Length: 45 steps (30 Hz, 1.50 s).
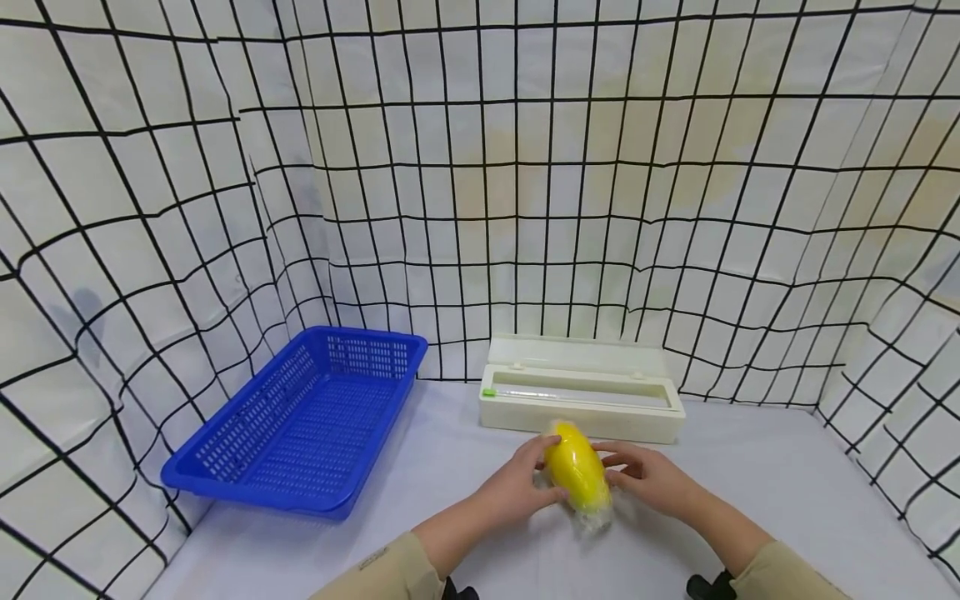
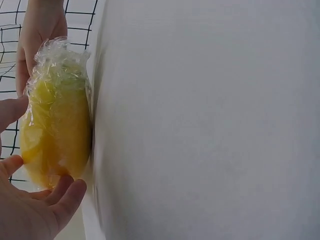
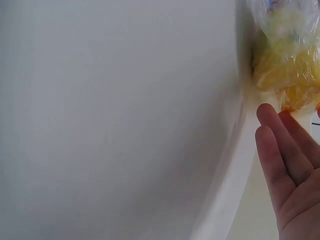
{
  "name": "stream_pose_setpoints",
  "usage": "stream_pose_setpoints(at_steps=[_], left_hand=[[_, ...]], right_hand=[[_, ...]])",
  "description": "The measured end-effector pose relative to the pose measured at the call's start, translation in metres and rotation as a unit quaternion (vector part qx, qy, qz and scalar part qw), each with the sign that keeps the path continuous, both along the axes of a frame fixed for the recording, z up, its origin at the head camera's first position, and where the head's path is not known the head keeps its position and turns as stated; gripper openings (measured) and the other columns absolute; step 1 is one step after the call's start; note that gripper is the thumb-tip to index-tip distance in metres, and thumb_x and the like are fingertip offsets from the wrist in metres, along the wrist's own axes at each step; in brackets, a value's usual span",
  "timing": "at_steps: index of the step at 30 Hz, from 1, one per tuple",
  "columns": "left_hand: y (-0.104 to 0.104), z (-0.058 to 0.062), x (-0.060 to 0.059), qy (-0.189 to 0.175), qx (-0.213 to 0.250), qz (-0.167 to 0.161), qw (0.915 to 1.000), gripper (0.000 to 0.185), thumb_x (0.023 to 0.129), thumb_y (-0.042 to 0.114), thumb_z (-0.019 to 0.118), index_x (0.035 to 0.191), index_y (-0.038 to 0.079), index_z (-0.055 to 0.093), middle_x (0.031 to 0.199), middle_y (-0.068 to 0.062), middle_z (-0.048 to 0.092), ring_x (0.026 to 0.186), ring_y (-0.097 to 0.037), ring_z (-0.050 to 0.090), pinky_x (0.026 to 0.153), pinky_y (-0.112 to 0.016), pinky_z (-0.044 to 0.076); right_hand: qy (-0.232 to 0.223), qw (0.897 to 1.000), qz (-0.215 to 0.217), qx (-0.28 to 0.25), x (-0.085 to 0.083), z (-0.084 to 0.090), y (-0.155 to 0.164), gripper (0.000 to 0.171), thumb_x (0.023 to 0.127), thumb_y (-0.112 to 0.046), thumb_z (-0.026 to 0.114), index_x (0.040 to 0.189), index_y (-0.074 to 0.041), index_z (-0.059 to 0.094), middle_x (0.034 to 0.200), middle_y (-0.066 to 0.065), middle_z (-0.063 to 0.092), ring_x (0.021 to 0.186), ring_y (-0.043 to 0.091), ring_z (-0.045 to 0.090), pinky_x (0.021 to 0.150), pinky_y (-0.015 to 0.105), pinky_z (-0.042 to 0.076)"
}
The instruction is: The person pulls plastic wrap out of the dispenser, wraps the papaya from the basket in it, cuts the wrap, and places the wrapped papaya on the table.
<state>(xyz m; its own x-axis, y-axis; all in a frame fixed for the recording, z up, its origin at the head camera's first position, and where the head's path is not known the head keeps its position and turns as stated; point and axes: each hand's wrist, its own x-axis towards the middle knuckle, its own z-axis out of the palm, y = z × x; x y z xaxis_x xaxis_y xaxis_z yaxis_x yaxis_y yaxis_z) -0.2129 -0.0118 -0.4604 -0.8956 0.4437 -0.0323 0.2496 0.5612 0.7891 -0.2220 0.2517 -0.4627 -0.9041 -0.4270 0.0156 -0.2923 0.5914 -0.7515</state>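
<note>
A yellow oblong fruit wrapped in clear cling film lies on the white table, its bunched film end pointing toward me. My left hand holds it from the left, fingers at the far end and thumb by the near side. In the left wrist view, the fingertips of that hand touch the wrapped fruit. On the other side, my right hand has loosely extended fingers at the fruit's right flank. The right wrist view shows those fingers close against the film; firm contact is hard to tell.
Behind the hands stands a white cling film dispenser box with its lid raised, a green-ended slide bar along it. A blue perforated basket sits at the left. White walls with black grid netting enclose the table.
</note>
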Motion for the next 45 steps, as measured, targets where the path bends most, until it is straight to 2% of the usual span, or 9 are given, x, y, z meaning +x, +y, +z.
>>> stream_pose_setpoints(at_steps=[5, 16, 21, 25, 28, 32, 36, 41, 45], left_hand=[[0.000, 0.000, -0.008, -0.016, 0.020, 0.002, 0.9997, 0.074, 0.087, 0.036, 0.076, 0.151, 0.027, 0.040, 0.160, -0.014, 0.024, 0.127, -0.028, 0.052, 0.102, -0.051, 0.045], [-0.001, 0.000, -0.011, -0.015, 0.012, -0.001, 0.9998, 0.079, 0.089, 0.036, 0.074, 0.155, 0.026, 0.033, 0.162, -0.012, 0.020, 0.129, -0.029, 0.050, 0.102, -0.050, 0.046], [-0.006, 0.000, -0.010, 0.019, -0.019, -0.008, 0.9996, 0.074, 0.091, 0.040, 0.071, 0.154, 0.030, 0.034, 0.163, -0.008, 0.020, 0.134, -0.032, 0.045, 0.103, -0.055, 0.043], [-0.011, 0.002, -0.007, 0.075, -0.079, -0.043, 0.9931, 0.061, 0.094, 0.041, 0.067, 0.150, 0.037, 0.043, 0.164, 0.004, 0.020, 0.140, -0.029, 0.039, 0.106, -0.055, 0.040], [-0.014, 0.005, -0.005, 0.116, -0.118, -0.084, 0.9827, 0.055, 0.095, 0.039, 0.066, 0.147, 0.039, 0.047, 0.163, 0.011, 0.020, 0.143, -0.025, 0.035, 0.109, -0.051, 0.039], [-0.015, 0.007, -0.004, 0.139, -0.143, -0.115, 0.9732, 0.053, 0.096, 0.037, 0.065, 0.146, 0.039, 0.048, 0.162, 0.013, 0.022, 0.145, -0.022, 0.032, 0.111, -0.046, 0.037], [-0.012, 0.007, -0.005, 0.131, -0.147, -0.109, 0.9744, 0.055, 0.095, 0.040, 0.066, 0.146, 0.041, 0.046, 0.161, 0.014, 0.023, 0.145, -0.020, 0.032, 0.111, -0.045, 0.037], [-0.006, 0.008, -0.004, 0.120, -0.141, -0.102, 0.9773, 0.055, 0.096, 0.042, 0.063, 0.148, 0.041, 0.044, 0.162, 0.014, 0.021, 0.145, -0.020, 0.032, 0.111, -0.044, 0.037], [-0.003, 0.008, -0.004, 0.110, -0.137, -0.103, 0.9790, 0.054, 0.098, 0.044, 0.058, 0.149, 0.040, 0.042, 0.162, 0.014, 0.019, 0.146, -0.020, 0.029, 0.112, -0.045, 0.035]], right_hand=[[-0.028, 0.999, -0.029, -0.020, 0.008, 0.004, -0.009, 0.051, 0.092, -0.035, 0.071, 0.136, -0.014, 0.056, 0.116, 0.012, 0.066, 0.092, 0.022, 0.068, 0.076, 0.035, 0.058], [0.017, 0.997, -0.039, 0.062, 0.013, 0.005, -0.015, 0.048, 0.093, -0.040, 0.068, 0.135, -0.018, 0.056, 0.103, -0.002, 0.069, 0.086, 0.013, 0.065, 0.077, 0.037, 0.056], [0.034, 0.996, -0.037, 0.070, 0.015, 0.006, -0.015, 0.047, 0.093, -0.040, 0.068, 0.133, -0.019, 0.059, 0.103, -0.003, 0.068, 0.086, 0.011, 0.063, 0.076, 0.032, 0.055], [0.099, 0.991, -0.021, 0.082, 0.023, 0.005, -0.013, 0.038, 0.092, -0.035, 0.071, 0.127, -0.022, 0.064, 0.109, -0.007, 0.066, 0.086, 0.006, 0.059, 0.071, 0.025, 0.053], [0.177, 0.980, 0.015, 0.087, 0.031, 0.004, -0.012, 0.030, 0.088, -0.029, 0.076, 0.117, -0.024, 0.068, 0.108, -0.009, 0.064, 0.084, 0.005, 0.057, 0.067, 0.022, 0.052], [0.284, 0.951, 0.077, 0.097, 0.041, 0.004, -0.017, 0.026, 0.081, -0.027, 0.083, 0.103, -0.028, 0.067, 0.098, -0.012, 0.060, 0.081, 0.006, 0.057, 0.067, 0.022, 0.053], [0.347, 0.923, 0.108, 0.128, 0.046, 0.005, -0.027, 0.028, 0.076, -0.031, 0.086, 0.095, -0.029, 0.065, 0.097, -0.016, 0.057, 0.084, 0.006, 0.059, 0.072, 0.023, 0.054], [0.386, 0.901, 0.111, 0.165, 0.047, 0.005, -0.037, 0.029, 0.074, -0.030, 0.088, 0.090, -0.026, 0.064, 0.093, -0.016, 0.056, 0.082, 0.002, 0.056, 0.070, 0.020, 0.054], [0.416, 0.885, 0.107, 0.182, 0.046, 0.003, -0.040, 0.028, 0.073, -0.020, 0.088, 0.087, -0.025, 0.064, 0.089, -0.015, 0.056, 0.077, 0.000, 0.053, 0.067, 0.016, 0.051]])
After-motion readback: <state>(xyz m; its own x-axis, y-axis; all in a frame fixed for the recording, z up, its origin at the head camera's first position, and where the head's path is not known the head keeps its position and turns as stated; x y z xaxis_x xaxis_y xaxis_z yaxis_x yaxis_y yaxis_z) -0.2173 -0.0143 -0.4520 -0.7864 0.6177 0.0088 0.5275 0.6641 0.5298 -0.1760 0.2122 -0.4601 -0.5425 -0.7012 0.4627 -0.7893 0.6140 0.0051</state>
